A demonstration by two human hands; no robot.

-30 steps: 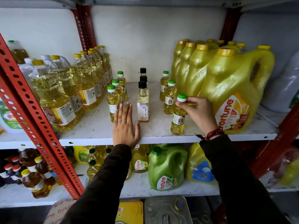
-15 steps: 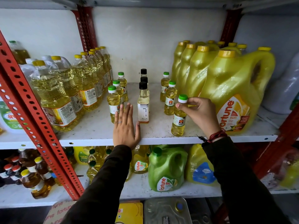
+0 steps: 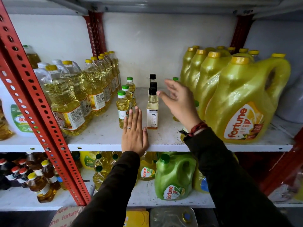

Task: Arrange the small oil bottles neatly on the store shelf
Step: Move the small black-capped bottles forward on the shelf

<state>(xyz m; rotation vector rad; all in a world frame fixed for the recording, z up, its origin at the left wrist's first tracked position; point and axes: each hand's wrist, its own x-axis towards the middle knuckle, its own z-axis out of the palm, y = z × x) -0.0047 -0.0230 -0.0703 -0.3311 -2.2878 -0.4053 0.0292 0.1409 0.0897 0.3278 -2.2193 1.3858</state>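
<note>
I had the left hand [image 3: 134, 133] lying flat on the white metal shelf board [image 3: 101, 136], palm down at the front lip, fingers straight and close together, holding nothing. I judged it was there as a brace and a guide edge, sitting in the lane between two rows of small bottles.

Just left of those fingers stood the row of small clear plastic oil bottles with green-and-white caps [image 3: 122, 108], three deep, running back toward the wall. Just right of the thumb stood the row of slim clear bottles with black caps [image 3: 152, 108], also three deep and upright. Both rows looked straight to me, with a bare lane between them.

The right hand [image 3: 178, 99] was raised over the shelf, fingers spread and empty, blurred, just right of the black caps. It hid most of a third row of small green-capped bottles; I could make out one green cap [image 3: 175, 78] behind the fingers and a yellow base beside the wrist, no more. That row stood tight against the big translucent yellow jugs with handles [image 3: 242, 102], which I took as the reason for working it with an open hand reaching in from above.

Large clear yellow-capped oil bottles [image 3: 65, 99] boxed in the left side.
</note>
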